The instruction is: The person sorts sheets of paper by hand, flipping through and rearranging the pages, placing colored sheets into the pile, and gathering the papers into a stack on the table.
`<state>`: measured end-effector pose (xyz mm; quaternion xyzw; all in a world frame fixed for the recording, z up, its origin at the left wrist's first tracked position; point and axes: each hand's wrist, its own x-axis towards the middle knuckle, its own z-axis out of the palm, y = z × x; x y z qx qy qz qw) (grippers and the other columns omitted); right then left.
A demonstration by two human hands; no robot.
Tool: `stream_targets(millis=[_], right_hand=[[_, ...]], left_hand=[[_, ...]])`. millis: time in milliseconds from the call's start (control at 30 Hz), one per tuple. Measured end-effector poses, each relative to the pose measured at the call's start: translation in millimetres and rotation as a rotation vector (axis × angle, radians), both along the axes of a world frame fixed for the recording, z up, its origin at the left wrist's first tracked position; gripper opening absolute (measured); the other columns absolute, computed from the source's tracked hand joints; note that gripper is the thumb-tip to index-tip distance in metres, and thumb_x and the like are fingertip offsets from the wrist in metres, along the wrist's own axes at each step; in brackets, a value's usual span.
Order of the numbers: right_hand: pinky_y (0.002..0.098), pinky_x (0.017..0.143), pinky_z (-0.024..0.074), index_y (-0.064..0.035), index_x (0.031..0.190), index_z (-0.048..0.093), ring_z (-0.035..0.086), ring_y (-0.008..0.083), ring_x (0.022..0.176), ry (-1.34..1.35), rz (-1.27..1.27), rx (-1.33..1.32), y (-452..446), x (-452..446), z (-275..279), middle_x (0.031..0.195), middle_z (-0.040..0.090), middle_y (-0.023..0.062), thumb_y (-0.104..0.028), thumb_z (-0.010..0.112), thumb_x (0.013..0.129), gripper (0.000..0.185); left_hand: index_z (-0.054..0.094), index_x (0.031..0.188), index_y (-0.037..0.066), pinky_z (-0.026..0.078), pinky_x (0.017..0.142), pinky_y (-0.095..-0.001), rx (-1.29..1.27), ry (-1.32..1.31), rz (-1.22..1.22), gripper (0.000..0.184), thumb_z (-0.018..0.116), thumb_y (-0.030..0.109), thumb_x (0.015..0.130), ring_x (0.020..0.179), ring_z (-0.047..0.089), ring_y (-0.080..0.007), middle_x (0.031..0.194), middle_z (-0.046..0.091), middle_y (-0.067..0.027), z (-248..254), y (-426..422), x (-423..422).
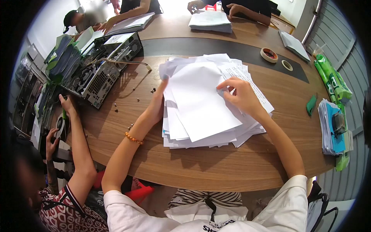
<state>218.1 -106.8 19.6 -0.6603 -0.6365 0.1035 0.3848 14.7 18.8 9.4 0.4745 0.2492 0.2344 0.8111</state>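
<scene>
A thick, uneven stack of white paper [201,104] lies on the wooden table in front of me. My left hand [159,101] is at the stack's left edge, its fingers blurred near the upper left corner; whether they grip a sheet is unclear. Over the right part of the stack, my right hand [241,94] has its thumb and fingers bent together at the edge of the top blank sheet. Something small and greyish shows at its fingertips, too small to name. Beneath that hand, a printed sheet [247,79] sticks out at the right.
An opened computer case [112,69] with a cable stands left, small screws [116,110] beside it. Tape rolls [269,55] lie back right. Green packages [332,77] and clipped papers [328,127] line the right edge. A person works at left; others handle paper piles [210,21] across the table.
</scene>
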Motion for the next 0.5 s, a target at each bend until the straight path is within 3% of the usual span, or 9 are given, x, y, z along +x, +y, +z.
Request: stream_targets(millis=[67,133,267,367,500], right_hand=[[0.0270,0.062,0.0434,-0.0042,0.081,0.062,0.053,0.0166,0.064,-0.036,-0.012,0.021,0,-6,1,0.079,0.058,0.0110,-0.004,0.052,0.065,0.019],[0.0271,0.063,0.0438,-0.0046,0.088,0.059,0.055,0.0167,0.064,-0.046,0.085,-0.022,-2,-9,3,0.079,0.059,0.0116,-0.007,0.052,0.069,0.020],[0.0254,0.059,0.0437,-0.0033,0.103,0.048,0.056,0.0128,0.062,0.176,0.062,-0.306,-3,17,20,0.076,0.059,0.0111,-0.013,0.052,0.077,0.028],[0.0258,0.057,0.0440,0.0006,0.098,0.049,0.058,0.0168,0.065,-0.187,-0.315,-0.181,-6,60,11,0.075,0.060,0.0121,-0.017,0.057,0.073,0.031],[0.0231,0.055,0.0428,0.0020,0.090,0.052,0.057,0.0149,0.062,-0.301,-0.405,-0.236,-11,95,-8,0.071,0.059,0.0105,-0.020,0.063,0.067,0.033]], left_hand=[[0.035,0.111,-0.005,0.047,0.069,-0.0272,0.044,0.057,-0.025,0.050,0.052,0.025,0.076,0.083,0.054,-0.0175,0.098,0.049,-0.0156,-3,0,-1],[0.037,0.108,-0.006,0.048,0.067,-0.0264,0.303,0.192,-0.044,0.046,0.056,0.019,0.073,0.080,0.055,-0.0165,0.095,0.051,-0.0149,-11,4,1],[0.035,0.107,-0.006,0.048,0.063,-0.0234,0.267,0.232,-0.082,0.048,0.058,0.014,0.071,0.075,0.056,-0.0156,0.092,0.051,-0.0149,-10,5,0],[0.041,0.102,-0.006,0.047,0.063,-0.0248,0.263,0.250,-0.024,0.040,0.057,0.012,0.071,0.075,0.055,-0.0149,0.089,0.053,-0.0126,-11,3,1],[0.041,0.102,-0.006,0.046,0.061,-0.0244,0.253,0.243,-0.014,0.040,0.058,0.012,0.070,0.072,0.055,-0.0141,0.087,0.053,-0.0113,-8,2,0]])
